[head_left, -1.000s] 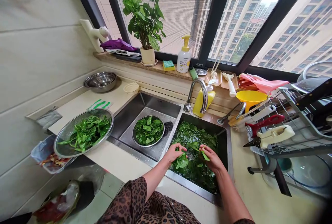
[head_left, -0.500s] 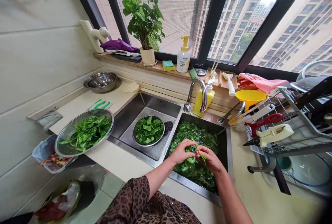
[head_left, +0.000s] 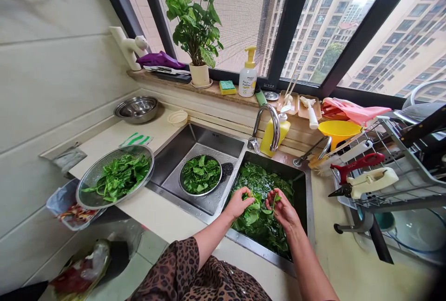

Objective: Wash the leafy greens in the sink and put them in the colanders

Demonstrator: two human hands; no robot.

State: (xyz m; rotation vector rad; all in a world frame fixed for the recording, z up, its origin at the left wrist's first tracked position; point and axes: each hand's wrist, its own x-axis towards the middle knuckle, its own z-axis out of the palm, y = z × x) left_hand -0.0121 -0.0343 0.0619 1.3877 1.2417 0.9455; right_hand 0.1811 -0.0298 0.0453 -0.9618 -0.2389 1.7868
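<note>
Over the right sink basin [head_left: 308, 212], full of water and floating leafy greens [head_left: 263, 175], both my hands are at work. My left hand [head_left: 237, 206] is closed in a pinch on a bunch of green leaves and stems [head_left: 253, 212] hanging down toward the water. A short way to its right, my right hand [head_left: 286, 212] has its fingers curled around a small green sprig [head_left: 275, 201], palm partly turned up. The two hands are apart. In the left basin [head_left: 170, 164], a round metal strainer [head_left: 220, 181] of greens stands on the bottom.
A mesh colander [head_left: 81, 192] of greens sits on the left counter edge, above a waste container [head_left: 57, 203]. The faucet [head_left: 275, 120] arches behind the right basin. A dish rack [head_left: 386, 138] with knives and tools stands at right. Steel bowls [head_left: 137, 113] are at back left.
My hands, close together before, have moved apart. The left hand now carries a leafy bunch lower at left, and the right hand has shifted right with a sprig.
</note>
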